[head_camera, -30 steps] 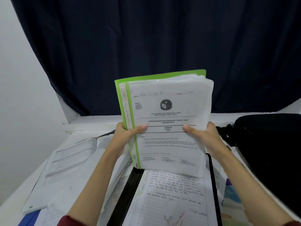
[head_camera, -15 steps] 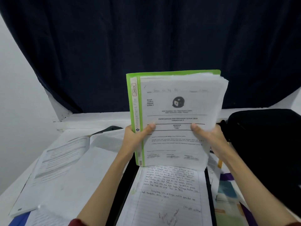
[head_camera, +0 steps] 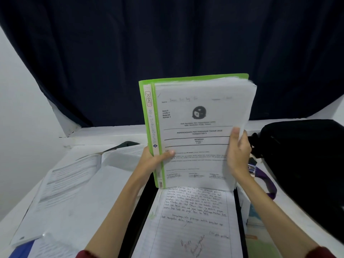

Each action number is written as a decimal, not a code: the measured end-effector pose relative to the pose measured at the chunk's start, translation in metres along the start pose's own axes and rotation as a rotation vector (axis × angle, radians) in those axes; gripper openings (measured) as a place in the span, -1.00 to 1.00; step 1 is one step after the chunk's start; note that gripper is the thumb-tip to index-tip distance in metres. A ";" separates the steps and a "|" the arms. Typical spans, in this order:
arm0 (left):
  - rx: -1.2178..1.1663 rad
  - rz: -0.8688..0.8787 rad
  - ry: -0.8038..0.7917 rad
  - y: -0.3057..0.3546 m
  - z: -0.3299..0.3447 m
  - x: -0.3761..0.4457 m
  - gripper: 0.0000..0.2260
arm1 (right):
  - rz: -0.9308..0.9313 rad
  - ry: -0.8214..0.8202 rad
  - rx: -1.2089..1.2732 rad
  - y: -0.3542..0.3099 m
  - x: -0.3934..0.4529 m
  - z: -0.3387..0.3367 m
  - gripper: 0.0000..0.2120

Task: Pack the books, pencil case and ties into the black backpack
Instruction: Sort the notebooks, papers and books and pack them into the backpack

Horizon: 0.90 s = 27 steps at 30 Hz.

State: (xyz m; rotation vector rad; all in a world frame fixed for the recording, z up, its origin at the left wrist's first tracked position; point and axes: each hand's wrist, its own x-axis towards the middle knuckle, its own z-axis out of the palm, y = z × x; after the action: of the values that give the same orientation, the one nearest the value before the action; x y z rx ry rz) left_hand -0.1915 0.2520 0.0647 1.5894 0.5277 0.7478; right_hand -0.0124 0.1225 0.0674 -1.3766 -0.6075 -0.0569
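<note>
Where both hands [head_camera: 154, 161] [head_camera: 239, 155] clasp its edges, upright green file [head_camera: 197, 131] beside backpack [head_camera: 305, 164].

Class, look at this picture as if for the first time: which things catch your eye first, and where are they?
The green file, stuffed with white exam papers, stands upright in the centre, gripped by the left hand at its spine and the right hand at its loose edge. Below it lies a handwritten lined page on the desk. At the right edge sits the black backpack.
</note>
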 end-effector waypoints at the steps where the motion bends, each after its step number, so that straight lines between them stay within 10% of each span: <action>1: 0.022 -0.005 0.009 -0.002 0.000 0.000 -0.57 | -0.025 0.025 -0.061 0.001 -0.001 0.003 -0.70; 6: 0.022 -0.020 0.070 -0.008 -0.002 -0.004 -0.66 | -0.192 0.099 -0.235 0.005 -0.005 0.008 -0.50; 11: 0.024 -0.041 0.082 -0.003 0.002 -0.007 -0.53 | -0.132 0.035 -0.196 0.001 -0.007 0.005 -0.74; 18: 0.028 -0.066 0.153 0.002 0.009 -0.010 -0.77 | 0.258 -0.612 0.034 -0.004 0.012 -0.049 -0.53; 27: 0.115 0.003 0.210 0.047 0.027 -0.002 -0.86 | 0.256 -0.563 0.122 -0.027 0.003 -0.069 -0.67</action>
State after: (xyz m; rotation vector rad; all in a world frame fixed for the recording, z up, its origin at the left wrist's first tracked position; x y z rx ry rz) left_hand -0.1772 0.2241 0.1092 1.6270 0.7321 0.9055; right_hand 0.0049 0.0536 0.0883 -1.3415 -0.8767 0.5824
